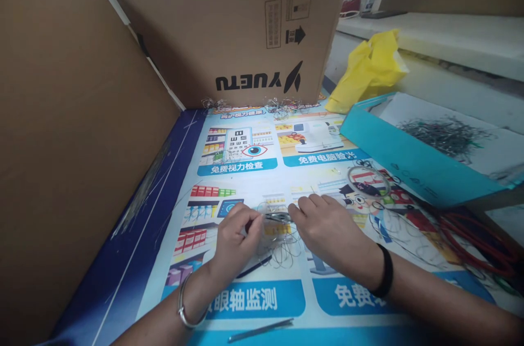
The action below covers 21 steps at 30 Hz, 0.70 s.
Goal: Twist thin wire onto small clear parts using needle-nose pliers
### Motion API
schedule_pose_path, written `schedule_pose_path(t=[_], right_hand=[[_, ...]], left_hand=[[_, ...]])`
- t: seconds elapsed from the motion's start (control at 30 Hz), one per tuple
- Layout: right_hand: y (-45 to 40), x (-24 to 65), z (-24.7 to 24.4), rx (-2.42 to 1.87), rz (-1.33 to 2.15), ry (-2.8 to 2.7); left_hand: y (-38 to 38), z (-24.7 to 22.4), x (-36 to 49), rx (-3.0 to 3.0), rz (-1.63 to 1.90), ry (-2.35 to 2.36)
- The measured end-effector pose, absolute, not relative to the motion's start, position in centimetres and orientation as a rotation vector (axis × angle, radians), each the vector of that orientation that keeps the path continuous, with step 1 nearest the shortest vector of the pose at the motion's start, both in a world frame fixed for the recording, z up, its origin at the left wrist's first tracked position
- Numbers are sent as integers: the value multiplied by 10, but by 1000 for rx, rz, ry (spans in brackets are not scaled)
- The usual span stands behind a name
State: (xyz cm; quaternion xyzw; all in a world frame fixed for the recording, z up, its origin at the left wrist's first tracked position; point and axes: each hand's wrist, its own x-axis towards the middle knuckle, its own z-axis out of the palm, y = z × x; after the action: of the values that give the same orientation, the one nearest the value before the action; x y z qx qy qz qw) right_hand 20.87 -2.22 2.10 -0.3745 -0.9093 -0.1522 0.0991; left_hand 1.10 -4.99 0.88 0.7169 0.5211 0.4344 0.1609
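My left hand (236,237) is closed in a pinch over the printed sheet, at the left end of a small bundle of thin silvery wires (277,217). My right hand (325,228), its fingers curled, grips the other end of that bundle. Whether a tool lies among the wires cannot be made out. Just below the hands, loose loops of fine wire (282,252) spread over the sheet. A thin dark rod (256,267) lies beside my left wrist. Nearer to me rests a narrow grey metal strip or tool (261,330).
Tall cardboard panels (196,24) stand at the left and back. To the right is a turquoise box (393,155) with a heap of thin wire pieces (444,136). A yellow bag (368,70) stands behind it. A wire coil (369,167) and red cords (470,245) lie at the right.
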Motion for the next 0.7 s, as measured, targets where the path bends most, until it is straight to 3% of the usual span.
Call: schedule_pose_path(t=[0.7], right_hand=[[-23, 206, 19, -1135, -461, -2745]], left_hand=[[-51, 7, 12, 2103, 1234, 1473]])
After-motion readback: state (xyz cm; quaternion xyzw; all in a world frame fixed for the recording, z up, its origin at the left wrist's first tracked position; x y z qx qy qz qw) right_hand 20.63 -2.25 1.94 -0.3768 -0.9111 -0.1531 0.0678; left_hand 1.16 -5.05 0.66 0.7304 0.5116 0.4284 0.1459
